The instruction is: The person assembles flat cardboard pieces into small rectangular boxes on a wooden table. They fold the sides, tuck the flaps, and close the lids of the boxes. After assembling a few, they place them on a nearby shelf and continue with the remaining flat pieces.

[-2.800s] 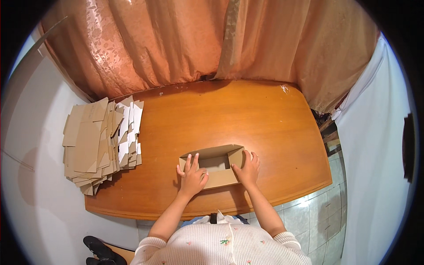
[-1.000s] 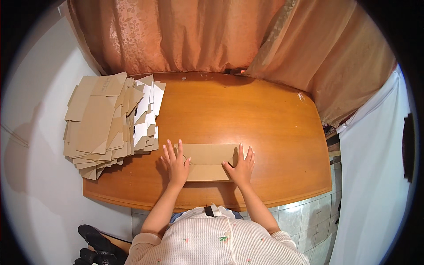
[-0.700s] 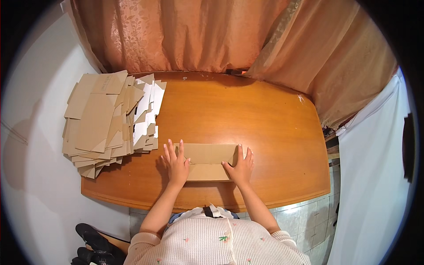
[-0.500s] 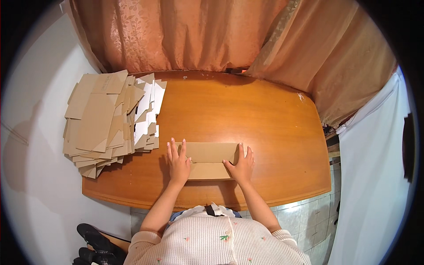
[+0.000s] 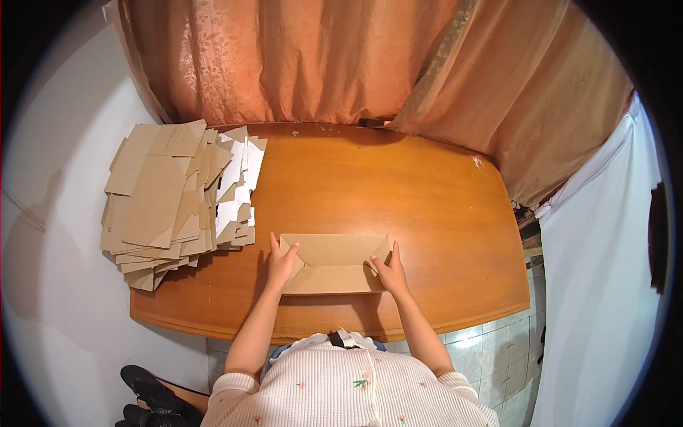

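Note:
A small brown cardboard box (image 5: 334, 249) lies near the front of the wooden table, its folded walls forming a shallow trough. At its left end my left hand (image 5: 282, 265) grips the wall, thumb over the inner side and fingers outside. My right hand (image 5: 390, 271) has hold of the right end in the same manner, with its thumb by a small dark slot. Most of the fingers of both hands are hidden behind the end walls.
A tall, uneven stack of flat cardboard blanks (image 5: 156, 199), some showing white faces, stands on the left of the wooden table (image 5: 427, 213). Orange curtains (image 5: 299, 64) hang behind, a white cloth (image 5: 597, 235) at the right. Black footwear (image 5: 153, 391) sits at lower left.
The box's end walls have come up and its inside is more visible. Both hands have shifted from lying spread over the ends to gripping them from outside.

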`<act>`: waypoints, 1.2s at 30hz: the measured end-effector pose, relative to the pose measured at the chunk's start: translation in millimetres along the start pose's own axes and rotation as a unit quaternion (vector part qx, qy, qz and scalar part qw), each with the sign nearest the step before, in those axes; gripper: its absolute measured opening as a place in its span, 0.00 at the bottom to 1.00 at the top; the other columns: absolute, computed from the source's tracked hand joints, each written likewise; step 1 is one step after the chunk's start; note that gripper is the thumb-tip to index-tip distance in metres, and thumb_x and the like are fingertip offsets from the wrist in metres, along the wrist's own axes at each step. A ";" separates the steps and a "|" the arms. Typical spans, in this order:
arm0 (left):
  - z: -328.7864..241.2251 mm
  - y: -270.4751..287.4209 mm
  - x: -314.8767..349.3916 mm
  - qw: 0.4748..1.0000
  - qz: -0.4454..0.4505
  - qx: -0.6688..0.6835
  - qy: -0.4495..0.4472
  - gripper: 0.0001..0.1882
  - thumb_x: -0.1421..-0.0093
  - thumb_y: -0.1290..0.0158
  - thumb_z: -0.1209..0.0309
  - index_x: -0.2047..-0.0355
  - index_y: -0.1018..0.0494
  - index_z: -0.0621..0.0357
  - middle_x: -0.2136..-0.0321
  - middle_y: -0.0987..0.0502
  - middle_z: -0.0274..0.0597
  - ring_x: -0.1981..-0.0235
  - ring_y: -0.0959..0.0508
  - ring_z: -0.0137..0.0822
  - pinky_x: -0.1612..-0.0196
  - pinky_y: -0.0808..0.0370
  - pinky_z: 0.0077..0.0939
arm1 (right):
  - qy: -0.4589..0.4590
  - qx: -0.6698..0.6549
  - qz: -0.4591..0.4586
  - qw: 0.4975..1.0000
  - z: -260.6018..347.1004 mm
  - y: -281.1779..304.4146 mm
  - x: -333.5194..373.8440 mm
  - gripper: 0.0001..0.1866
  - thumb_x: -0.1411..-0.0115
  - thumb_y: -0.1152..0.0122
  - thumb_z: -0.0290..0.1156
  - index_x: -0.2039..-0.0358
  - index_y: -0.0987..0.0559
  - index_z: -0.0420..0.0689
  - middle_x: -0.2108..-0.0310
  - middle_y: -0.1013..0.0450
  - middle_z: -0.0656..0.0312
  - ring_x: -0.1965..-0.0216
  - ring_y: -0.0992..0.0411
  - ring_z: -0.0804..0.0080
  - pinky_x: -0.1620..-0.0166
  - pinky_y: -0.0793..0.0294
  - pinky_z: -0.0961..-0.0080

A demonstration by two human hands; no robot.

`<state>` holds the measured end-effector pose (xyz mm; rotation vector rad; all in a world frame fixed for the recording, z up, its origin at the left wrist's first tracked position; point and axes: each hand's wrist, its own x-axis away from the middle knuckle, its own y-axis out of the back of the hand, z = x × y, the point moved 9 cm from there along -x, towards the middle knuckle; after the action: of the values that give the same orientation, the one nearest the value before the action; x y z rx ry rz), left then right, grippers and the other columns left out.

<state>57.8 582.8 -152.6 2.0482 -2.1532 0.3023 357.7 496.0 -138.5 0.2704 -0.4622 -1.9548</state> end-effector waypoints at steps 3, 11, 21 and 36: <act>-22.0 -13.2 5.5 0.995 0.010 -0.072 -0.069 0.43 0.38 0.49 0.65 0.32 0.62 0.64 0.32 0.57 0.56 0.30 0.55 0.44 0.33 0.53 0.35 | 0.003 -0.070 -0.034 0.997 -0.3 13.4 -11.0 0.35 0.41 0.41 0.36 0.39 0.43 0.34 0.47 0.32 0.45 0.44 0.33 0.58 0.43 0.35 0.69; -78.6 -32.3 24.5 0.944 0.011 -0.201 -0.261 0.47 0.48 0.40 0.75 0.33 0.54 0.55 0.38 0.45 0.51 0.35 0.45 0.45 0.35 0.45 0.37 | 0.044 -0.150 -0.098 0.983 43.9 52.6 -16.5 0.34 0.44 0.37 0.35 0.42 0.40 0.35 0.45 0.37 0.47 0.44 0.37 0.60 0.42 0.38 0.67; -52.2 -36.1 17.4 0.901 -0.054 -0.259 -0.345 0.30 0.52 0.38 0.79 0.46 0.31 0.58 0.45 0.41 0.49 0.45 0.33 0.50 0.42 0.34 0.38 | 0.051 0.066 -0.076 0.994 35.7 44.9 -7.6 0.35 0.49 0.33 0.37 0.42 0.34 0.41 0.46 0.38 0.47 0.42 0.38 0.53 0.41 0.38 0.64; -17.1 8.2 87.3 0.932 -0.006 -0.214 -0.294 0.29 0.40 0.51 0.68 0.40 0.43 0.64 0.45 0.38 0.58 0.47 0.33 0.52 0.43 0.35 0.41 | -0.015 -0.129 0.016 0.991 5.2 49.5 53.9 0.43 0.44 0.40 0.30 0.33 0.53 0.41 0.44 0.41 0.41 0.42 0.40 0.53 0.41 0.39 0.60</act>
<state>44.4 503.0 -114.6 2.0463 -2.2175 -0.8168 374.0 429.8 -111.1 0.0678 -0.2260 -1.9642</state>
